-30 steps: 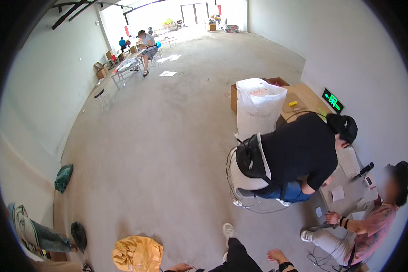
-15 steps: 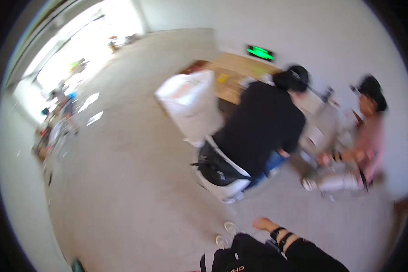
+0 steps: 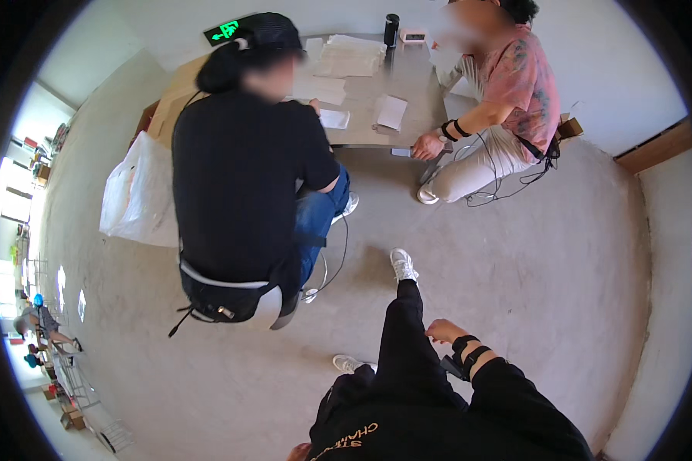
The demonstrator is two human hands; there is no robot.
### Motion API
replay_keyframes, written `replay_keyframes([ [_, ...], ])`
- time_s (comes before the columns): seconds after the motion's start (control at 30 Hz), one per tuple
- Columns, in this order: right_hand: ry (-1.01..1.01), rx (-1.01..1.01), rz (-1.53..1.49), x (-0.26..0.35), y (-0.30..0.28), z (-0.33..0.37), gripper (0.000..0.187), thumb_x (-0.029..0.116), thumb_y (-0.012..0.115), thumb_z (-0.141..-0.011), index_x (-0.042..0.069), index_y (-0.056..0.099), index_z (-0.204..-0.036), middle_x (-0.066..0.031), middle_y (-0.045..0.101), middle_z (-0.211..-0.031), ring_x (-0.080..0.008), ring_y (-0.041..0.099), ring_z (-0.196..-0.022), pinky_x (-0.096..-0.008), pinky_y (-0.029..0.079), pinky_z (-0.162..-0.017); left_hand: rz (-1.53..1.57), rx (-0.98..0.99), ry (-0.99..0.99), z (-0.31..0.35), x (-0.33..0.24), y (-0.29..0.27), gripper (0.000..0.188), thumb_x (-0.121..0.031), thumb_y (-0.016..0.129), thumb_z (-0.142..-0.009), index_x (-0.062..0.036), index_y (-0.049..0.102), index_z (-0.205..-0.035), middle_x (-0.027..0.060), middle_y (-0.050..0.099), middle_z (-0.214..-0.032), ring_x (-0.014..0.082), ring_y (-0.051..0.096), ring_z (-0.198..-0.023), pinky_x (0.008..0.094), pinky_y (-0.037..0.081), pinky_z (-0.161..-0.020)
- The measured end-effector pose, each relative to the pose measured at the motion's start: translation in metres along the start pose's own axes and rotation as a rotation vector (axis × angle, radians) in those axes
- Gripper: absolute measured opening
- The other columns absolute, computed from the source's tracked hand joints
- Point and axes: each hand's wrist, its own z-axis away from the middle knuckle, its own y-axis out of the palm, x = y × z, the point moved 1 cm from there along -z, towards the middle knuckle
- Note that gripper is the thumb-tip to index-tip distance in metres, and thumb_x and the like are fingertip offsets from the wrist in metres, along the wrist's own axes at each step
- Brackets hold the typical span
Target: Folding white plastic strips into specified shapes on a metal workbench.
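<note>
My right hand (image 3: 444, 331) hangs beside my right thigh, its fingers loosely bent, with no object visible in it. Two black straps (image 3: 469, 355) circle that forearm, and a small dark device (image 3: 454, 367) sits by the wrist. Only a sliver of my left hand (image 3: 298, 452) shows at the lower edge; its fingers are hidden. My black trousers (image 3: 401, 338) and white shoes (image 3: 403, 265) are below me, one foot ahead of the other. Neither hand touches the table (image 3: 365, 98) ahead.
A person in black (image 3: 238, 184) sits at the table on the left. Another in a pink shirt (image 3: 527, 84) sits on the right, a hand on a small flat object. Papers (image 3: 350, 55) lie on the table. A white sack (image 3: 138, 192) stands at left; cables (image 3: 500, 188) trail onto the floor.
My view has turned right and come nearer the table, so the seated people appear larger and further left. One foot has stepped forward. My right hand still hangs low; part of my left hand now shows.
</note>
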Motion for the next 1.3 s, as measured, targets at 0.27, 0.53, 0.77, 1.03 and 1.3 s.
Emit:
replay_keyframes([
  [0.27,0.061,-0.011,-0.507,-0.030,-0.135,-0.030,0.032,0.025,0.056,-0.083,0.003,0.059,-0.105,-0.0092,0.063,-0.093,-0.0178,0.064,-0.078,-0.0304,0.051,-0.062,-0.449,0.176,0.139,-0.082,-0.256,0.018,0.037,-0.031,0.049,-0.091,-0.0045,0.055,-0.117,0.0088,0.057,-0.115,0.0229,0.054,-0.105,0.0301,0.042,-0.090],
  [0.53,0.208,0.057,-0.488,-0.037,-0.235,-0.045,0.026,0.025,0.057,-0.083,0.006,0.060,-0.101,-0.0055,0.063,-0.087,-0.0148,0.063,-0.076,-0.0295,0.050,-0.060,0.385,-0.041,-0.498,-0.143,-0.472,0.027,0.045,-0.032,0.048,-0.091,-0.0004,0.050,-0.123,0.0066,0.057,-0.116,0.0162,0.050,-0.110,0.0332,0.038,-0.093],
  [0.77,0.133,-0.030,-0.593,0.004,-0.257,-0.054,0.033,0.026,0.061,-0.079,0.000,0.061,-0.099,-0.0105,0.065,-0.082,-0.0173,0.065,-0.072,-0.0290,0.050,-0.054,0.273,0.020,-0.472,-0.147,-0.476,0.009,0.043,-0.036,0.048,-0.091,-0.0064,0.054,-0.121,0.0033,0.059,-0.114,0.0153,0.050,-0.106,0.0332,0.038,-0.089],
  [1.03,0.088,-0.047,-0.523,0.033,-0.282,-0.062,0.033,0.025,0.061,-0.079,-0.001,0.060,-0.099,-0.0113,0.064,-0.082,-0.0185,0.065,-0.070,-0.0290,0.050,-0.053,0.234,0.022,-0.346,-0.152,-0.481,0.012,0.039,-0.035,0.045,-0.093,-0.0070,0.057,-0.118,0.0009,0.061,-0.108,0.0126,0.052,-0.101,0.0311,0.039,-0.084],
  [1.3,0.060,-0.025,-0.466,0.042,-0.294,-0.069,0.034,0.026,0.060,-0.079,-0.002,0.060,-0.098,-0.0122,0.064,-0.082,-0.0184,0.065,-0.069,-0.0285,0.050,-0.054,0.393,-0.007,-0.451,-0.154,-0.493,0.026,0.040,-0.027,0.047,-0.093,-0.0006,0.053,-0.121,0.0041,0.061,-0.109,0.0130,0.053,-0.098,0.0256,0.040,-0.083],
])
